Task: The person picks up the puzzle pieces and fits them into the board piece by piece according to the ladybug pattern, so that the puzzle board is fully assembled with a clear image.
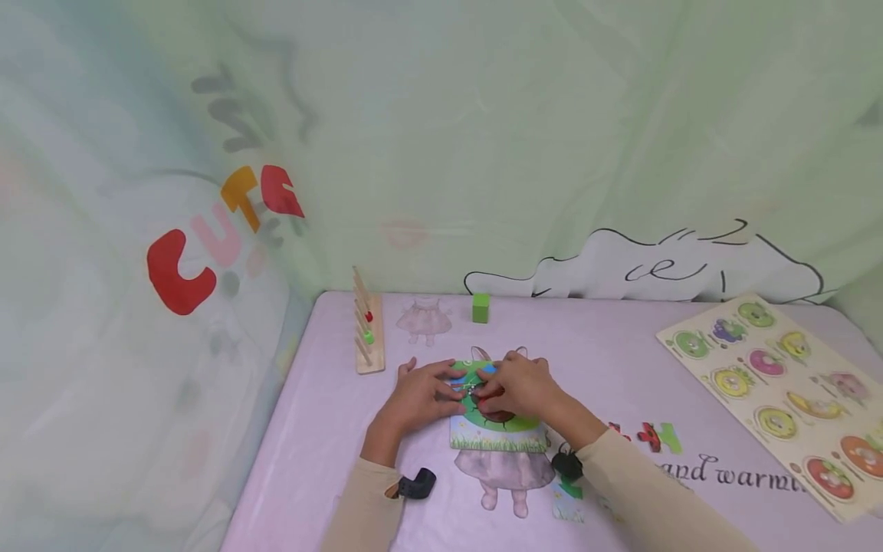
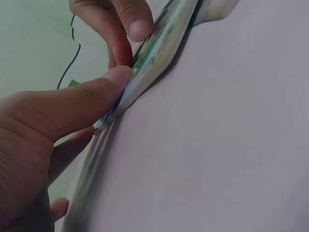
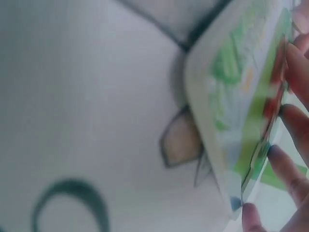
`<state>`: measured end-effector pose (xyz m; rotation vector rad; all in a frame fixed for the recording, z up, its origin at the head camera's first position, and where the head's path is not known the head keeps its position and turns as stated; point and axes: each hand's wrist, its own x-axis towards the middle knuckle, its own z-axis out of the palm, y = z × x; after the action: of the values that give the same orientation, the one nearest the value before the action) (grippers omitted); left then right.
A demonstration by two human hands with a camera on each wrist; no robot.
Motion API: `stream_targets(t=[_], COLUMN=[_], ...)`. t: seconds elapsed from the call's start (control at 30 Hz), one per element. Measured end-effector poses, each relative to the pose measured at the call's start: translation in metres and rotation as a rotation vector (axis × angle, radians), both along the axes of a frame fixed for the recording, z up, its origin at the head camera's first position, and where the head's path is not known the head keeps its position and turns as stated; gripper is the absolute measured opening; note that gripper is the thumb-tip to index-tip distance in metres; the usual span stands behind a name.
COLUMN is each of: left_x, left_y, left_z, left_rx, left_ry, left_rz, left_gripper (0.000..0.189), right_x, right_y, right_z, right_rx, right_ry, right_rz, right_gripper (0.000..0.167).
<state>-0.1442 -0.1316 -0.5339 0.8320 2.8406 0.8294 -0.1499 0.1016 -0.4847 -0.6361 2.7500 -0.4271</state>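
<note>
A square ladybug jigsaw puzzle [image 1: 497, 442], with a green, blue and grassy picture, lies flat before me. My left hand [image 1: 422, 395] rests at its left side, thumb and fingers fairly straight and touching its edge and surface. From the right, my right hand [image 1: 524, 386] bends its fingers over the red and dark ladybug part, holding a puzzle piece [image 1: 498, 416] by its edges. In the right wrist view, a thin gap runs under a raised edge on the puzzle [image 3: 227, 116], by the fingertips. The hands hide much of the picture.
Loose puzzle pieces [image 1: 650, 437] lie right of the right forearm, and others [image 1: 569, 506] lie near it. A wooden peg stand [image 1: 370, 360] with small beads stands at the left. A green block [image 1: 480, 308] is at the back, and a fruit puzzle board [image 1: 748, 418] lies at right.
</note>
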Motion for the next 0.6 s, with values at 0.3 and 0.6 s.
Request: stream_targets(t=[0.3, 0.6], left_x=[-0.001, -0.001], left_y=[0.0, 0.001], left_z=[-0.002, -0.002], left_rx=[0.017, -0.009], left_ry=[0.016, -0.009], left_rz=[-0.012, 0.026], left_gripper=[0.024, 0.025], right_x=[0.0, 0.005], right_y=[0.026, 0.062], right_z=[-0.001, 0.006], right_rx=[-0.122, -0.23], right_ry=[0.126, 0.161], right_rz=[0.182, 0.129], right_gripper=[0.027, 0.017])
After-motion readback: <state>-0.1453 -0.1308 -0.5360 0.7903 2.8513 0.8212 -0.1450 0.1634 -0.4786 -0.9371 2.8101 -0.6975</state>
